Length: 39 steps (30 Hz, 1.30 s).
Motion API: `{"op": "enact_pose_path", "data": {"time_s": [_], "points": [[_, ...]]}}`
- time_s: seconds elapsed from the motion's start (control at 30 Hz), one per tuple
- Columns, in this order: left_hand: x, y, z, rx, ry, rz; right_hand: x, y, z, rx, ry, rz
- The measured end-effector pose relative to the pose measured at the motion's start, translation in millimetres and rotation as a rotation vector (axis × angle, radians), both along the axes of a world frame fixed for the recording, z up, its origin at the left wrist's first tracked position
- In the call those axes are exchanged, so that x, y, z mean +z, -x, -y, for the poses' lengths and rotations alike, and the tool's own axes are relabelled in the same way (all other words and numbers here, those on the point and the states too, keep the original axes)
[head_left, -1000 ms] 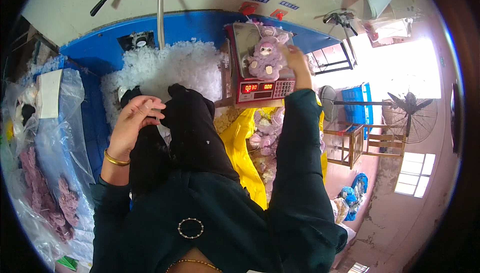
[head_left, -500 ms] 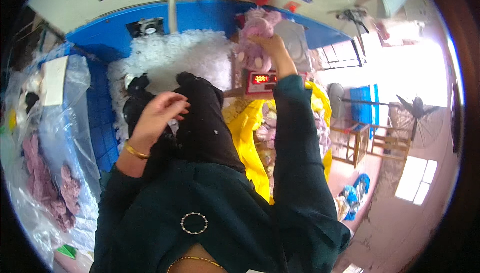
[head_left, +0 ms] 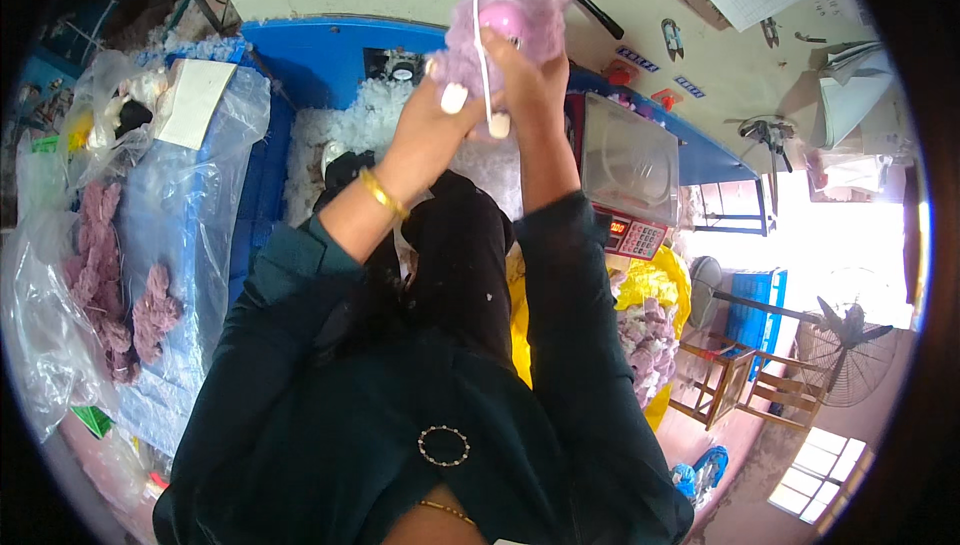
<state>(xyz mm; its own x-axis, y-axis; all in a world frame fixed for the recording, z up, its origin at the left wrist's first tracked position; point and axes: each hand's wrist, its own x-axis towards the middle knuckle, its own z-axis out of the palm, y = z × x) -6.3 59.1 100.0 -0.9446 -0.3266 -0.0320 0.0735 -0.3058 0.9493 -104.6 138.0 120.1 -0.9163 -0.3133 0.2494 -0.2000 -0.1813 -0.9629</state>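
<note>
Both of my hands hold a lilac plush toy [head_left: 462, 43] up above the far edge of the blue bin. It has a shiny pink round part [head_left: 505, 18] on its body, a white cord hanging down across it, and pale feet. My left hand [head_left: 432, 125] grips the toy from below at its left; most of those fingers are behind it. On the right, my right hand [head_left: 528, 80] is closed on its body, thumb on the front near the pink part. Right of my right forearm stands a red-framed weighing scale [head_left: 635, 235] with a bare pan [head_left: 630, 160].
White fluffy stuffing [head_left: 345, 120] fills the blue bin beyond my knees. A yellow sack [head_left: 665, 275] with lilac plush pieces [head_left: 648, 340] stands at my right. Plastic-covered bin [head_left: 205, 235] with more lilac pieces is at left. Metal hand presses [head_left: 768, 130] line the worktop.
The toy has left the scale and is raised toward the worktop. My left hand has come from above my lap to join my right hand on it. The view has shifted.
</note>
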Motion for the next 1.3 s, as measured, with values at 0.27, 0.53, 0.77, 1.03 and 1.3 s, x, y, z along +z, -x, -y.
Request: {"op": "enact_pose_path", "data": {"time_s": [0.27, 0.53, 0.77, 1.03, 1.3], "points": [[-7, -32, -28, 0.069, -0.194, -0.187, 2, -34, -15, 0.131, 0.088, -0.009], [-6, -36, 14, 0.035, 0.091, 0.07, 10, -40, 14, 0.025, -0.131, -0.288], [-72, -119, 34, 0.014, 0.358, -0.097, -18, -54, -56, 0.059, -0.201, -0.018], [-142, -437, 232, 0.904, 1.553, 1.357, -71, -61, -255, 0.075, -0.729, 0.297], [-126, -358, 242, 0.802, 1.141, 0.979, -53, -56, -244, 0.289, -1.225, 0.076]]}}
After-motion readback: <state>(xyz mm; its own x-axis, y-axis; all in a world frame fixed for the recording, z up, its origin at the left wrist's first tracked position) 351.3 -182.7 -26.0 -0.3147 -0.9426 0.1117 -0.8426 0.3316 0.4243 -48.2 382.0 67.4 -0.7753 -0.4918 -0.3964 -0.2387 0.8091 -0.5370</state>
